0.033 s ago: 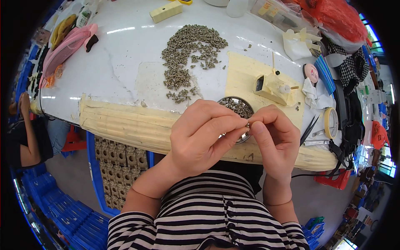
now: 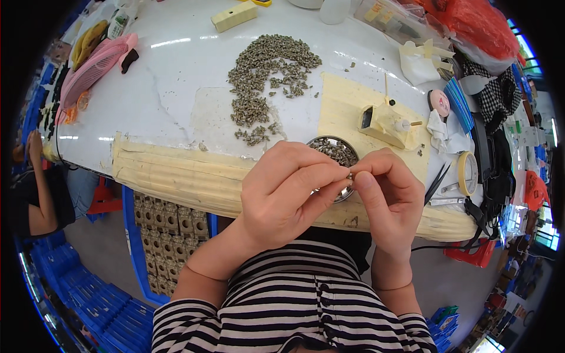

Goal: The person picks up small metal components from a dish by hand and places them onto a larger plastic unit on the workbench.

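My left hand (image 2: 288, 197) and my right hand (image 2: 389, 197) meet fingertip to fingertip in front of me. Both are closed in a pinch on a tiny metal part (image 2: 351, 176), mostly covered by the fingers. Behind and partly below them stands a round metal bowl (image 2: 331, 137), filled with small metal parts (image 2: 340, 152). Farther off on the white table lies a large curved pile of small greenish-grey metal fittings (image 2: 273, 56), with a few strays at its edges.
A tape-wrapped block (image 2: 391, 126) with a stick sits right of the bowl. Beyond it are black tweezers (image 2: 437, 179) and a tape roll (image 2: 468, 173). A pink basket (image 2: 97, 73) stands far left. Below the table edge, a blue crate (image 2: 136, 253) holds metal blocks. Another person (image 2: 41, 200) sits left.
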`<state>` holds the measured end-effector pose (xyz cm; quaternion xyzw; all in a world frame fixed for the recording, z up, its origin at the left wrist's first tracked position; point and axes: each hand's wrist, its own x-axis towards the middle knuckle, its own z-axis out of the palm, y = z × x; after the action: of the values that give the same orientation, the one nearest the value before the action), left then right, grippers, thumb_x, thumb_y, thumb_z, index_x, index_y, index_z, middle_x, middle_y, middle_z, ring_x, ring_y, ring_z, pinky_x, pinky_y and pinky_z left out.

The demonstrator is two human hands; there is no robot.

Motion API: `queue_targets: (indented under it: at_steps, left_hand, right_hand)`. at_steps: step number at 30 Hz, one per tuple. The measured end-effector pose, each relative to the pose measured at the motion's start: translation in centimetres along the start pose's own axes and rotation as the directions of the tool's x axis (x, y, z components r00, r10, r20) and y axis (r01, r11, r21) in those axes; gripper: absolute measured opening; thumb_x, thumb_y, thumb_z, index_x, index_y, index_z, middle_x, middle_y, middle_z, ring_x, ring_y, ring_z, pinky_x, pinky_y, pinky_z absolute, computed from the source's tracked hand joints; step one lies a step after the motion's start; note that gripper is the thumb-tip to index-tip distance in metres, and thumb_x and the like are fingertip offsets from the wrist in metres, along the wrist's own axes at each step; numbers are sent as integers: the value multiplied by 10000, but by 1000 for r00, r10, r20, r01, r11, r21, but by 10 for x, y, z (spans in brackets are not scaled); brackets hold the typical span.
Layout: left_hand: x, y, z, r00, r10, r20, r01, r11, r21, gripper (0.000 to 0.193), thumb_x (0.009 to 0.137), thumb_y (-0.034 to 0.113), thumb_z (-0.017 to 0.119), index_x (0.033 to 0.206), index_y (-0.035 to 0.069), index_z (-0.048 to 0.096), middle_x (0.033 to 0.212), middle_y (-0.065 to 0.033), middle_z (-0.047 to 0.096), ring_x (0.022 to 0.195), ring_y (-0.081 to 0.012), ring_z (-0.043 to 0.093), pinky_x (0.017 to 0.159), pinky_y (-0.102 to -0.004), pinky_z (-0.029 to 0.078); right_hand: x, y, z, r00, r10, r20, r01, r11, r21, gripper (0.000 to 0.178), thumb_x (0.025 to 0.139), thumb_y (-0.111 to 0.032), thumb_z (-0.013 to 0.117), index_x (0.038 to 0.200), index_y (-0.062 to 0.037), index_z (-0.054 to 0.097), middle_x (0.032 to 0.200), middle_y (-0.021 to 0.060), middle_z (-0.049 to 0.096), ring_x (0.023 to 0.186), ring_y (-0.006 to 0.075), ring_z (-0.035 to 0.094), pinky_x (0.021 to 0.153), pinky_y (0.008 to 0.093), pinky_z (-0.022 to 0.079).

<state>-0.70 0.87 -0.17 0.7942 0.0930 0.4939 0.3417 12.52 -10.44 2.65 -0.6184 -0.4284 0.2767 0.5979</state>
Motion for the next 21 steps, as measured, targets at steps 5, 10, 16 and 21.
queue_targets:
  at_steps: [5,10,16,21]
  left_hand:
    - [-1,0,4,999,24,-27,-21,996,82,257,703,-46,805,926,14,693,864,-88,664,750,-223,632,627,-306,506]
    - [-2,-1,6,998,45,-33,-40,989,140,270,682,-54,805,922,6,696,849,-90,664,738,-230,630,618,-309,509]
    - [-2,0,7,999,46,-10,-43,984,175,284,660,-55,800,919,1,699,852,-91,668,732,-234,630,609,-312,508]
    - [-1,1,5,995,84,47,-91,980,177,273,676,-21,800,930,1,702,865,-89,670,740,-239,634,615,-317,506]
  right_hand:
    - [1,1,1,976,-214,-37,200,951,-238,112,788,26,733,893,4,700,805,75,661,721,168,586,656,267,470]
    - [3,4,1,904,-427,5,379,797,-469,184,720,27,786,881,-10,707,812,87,671,684,210,595,612,286,477]
    - [4,1,5,856,-515,50,434,663,-610,184,702,9,801,855,-14,701,806,92,667,682,227,600,610,305,479]
    - [4,-1,-2,964,-267,16,247,863,-440,119,749,7,766,843,0,693,785,81,654,684,210,593,631,295,472]
